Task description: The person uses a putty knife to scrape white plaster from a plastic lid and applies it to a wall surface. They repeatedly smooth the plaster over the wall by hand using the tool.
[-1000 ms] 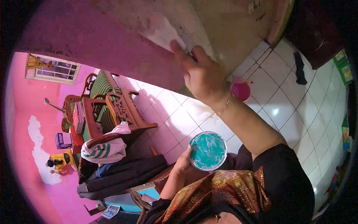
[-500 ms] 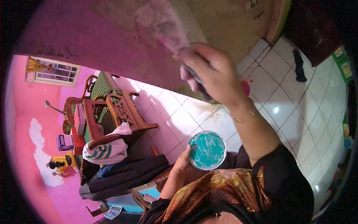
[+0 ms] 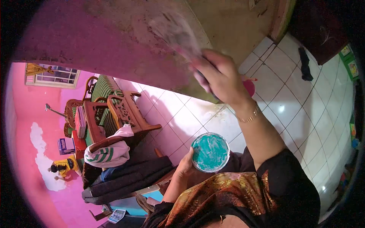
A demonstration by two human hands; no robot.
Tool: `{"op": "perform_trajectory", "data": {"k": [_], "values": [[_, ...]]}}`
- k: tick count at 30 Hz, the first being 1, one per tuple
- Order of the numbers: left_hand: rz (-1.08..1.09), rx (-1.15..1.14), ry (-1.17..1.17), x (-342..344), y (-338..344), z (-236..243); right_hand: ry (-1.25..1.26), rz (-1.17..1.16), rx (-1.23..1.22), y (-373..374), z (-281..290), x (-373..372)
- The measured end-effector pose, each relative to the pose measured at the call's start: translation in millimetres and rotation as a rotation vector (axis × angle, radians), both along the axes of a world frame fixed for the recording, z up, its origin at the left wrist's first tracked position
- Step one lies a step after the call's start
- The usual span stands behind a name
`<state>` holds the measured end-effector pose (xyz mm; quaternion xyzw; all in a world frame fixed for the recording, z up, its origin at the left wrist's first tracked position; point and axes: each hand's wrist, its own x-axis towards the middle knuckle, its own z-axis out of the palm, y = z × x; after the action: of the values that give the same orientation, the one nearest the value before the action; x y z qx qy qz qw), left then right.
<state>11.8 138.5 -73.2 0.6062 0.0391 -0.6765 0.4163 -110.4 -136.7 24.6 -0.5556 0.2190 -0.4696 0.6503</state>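
Note:
My right hand (image 3: 220,76) is wrapped round the dark handle of a scraper, whose motion-blurred blade (image 3: 182,40) lies over a whitish smear on the mottled pink and olive surface (image 3: 95,38) across the top of the view; whether it touches is unclear. Below, near my body, my left hand (image 3: 184,163) grips a round container (image 3: 210,152), its teal inside streaked with white.
Left are carved chairs (image 3: 114,104) with striped cushions and draped clothes (image 3: 110,154). A person in yellow (image 3: 68,167) is beside the pink wall. A pink bucket (image 3: 249,87) and dark cloth (image 3: 304,64) lie on the tiled floor (image 3: 285,98).
My right hand has moved down and to the right from a second ago, keeping hold of the scraper, whose blade is now blurred. My left hand and the container are almost still.

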Motion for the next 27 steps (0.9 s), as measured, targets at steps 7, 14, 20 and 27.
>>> {"op": "perform_trajectory", "data": {"k": [7,14,20,27], "values": [[-0.132,0.011,-0.117,-7,-11,-3,0.280,-0.207,0.099,-24,-88,7],[-0.012,-0.025,0.039,-1,-3,-3,0.055,-0.149,-0.019,2,-4,2],[-0.140,0.051,-0.111,-18,-31,8,0.467,-0.292,0.010,-27,-101,10],[0.023,-0.019,0.051,2,2,-15,0.116,-0.218,-0.112,21,-9,-14]]}}
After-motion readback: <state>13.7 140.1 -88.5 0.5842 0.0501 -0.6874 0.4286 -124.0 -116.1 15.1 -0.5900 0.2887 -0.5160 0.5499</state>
